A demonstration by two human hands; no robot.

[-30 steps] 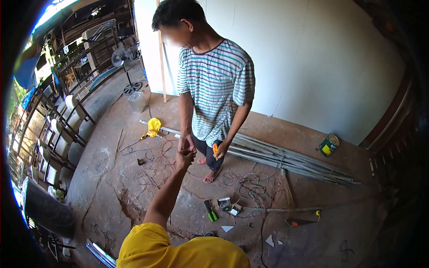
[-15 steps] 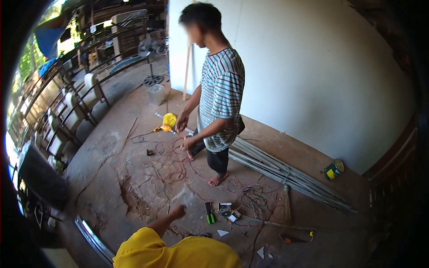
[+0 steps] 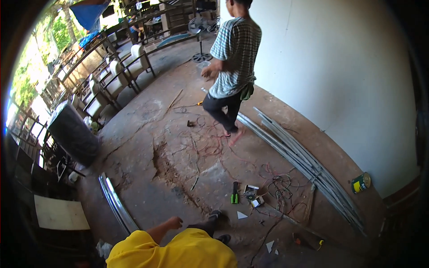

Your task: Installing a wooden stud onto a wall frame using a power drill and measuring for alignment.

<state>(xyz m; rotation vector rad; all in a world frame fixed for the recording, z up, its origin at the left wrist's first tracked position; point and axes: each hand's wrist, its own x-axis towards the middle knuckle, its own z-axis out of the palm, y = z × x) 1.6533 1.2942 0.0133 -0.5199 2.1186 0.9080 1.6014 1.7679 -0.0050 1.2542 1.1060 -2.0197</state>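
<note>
My left hand [image 3: 173, 223] hangs low beside my yellow shirt, over the brown floor. Its fingers look loosely bent and a little apart, with nothing seen in them. My right hand is out of view. My dark shoes [image 3: 216, 214] show below. Ahead to the right of my left hand lie a green-and-black hand tool [image 3: 234, 193], an open small box [image 3: 251, 192] and white triangular scraps [image 3: 241, 215]. A tangle of red and dark wires [image 3: 279, 190] spreads beyond them. Another person [image 3: 234, 62] in a striped shirt walks farther off, near the wires.
Long metal bars [image 3: 313, 172] lie along the right, near a white wall [image 3: 330, 80] and a green-yellow can [image 3: 361, 182]. Shiny metal strips [image 3: 115, 203] are on the left. A rough crack [image 3: 165, 167] cuts the floor. Chairs [image 3: 117, 80] and a standing fan [image 3: 200, 56] stand farther back.
My view has swung left and forward. The other person has stepped away and turned their back more toward me. My left hand has drawn closer to my body, and my shoes now show.
</note>
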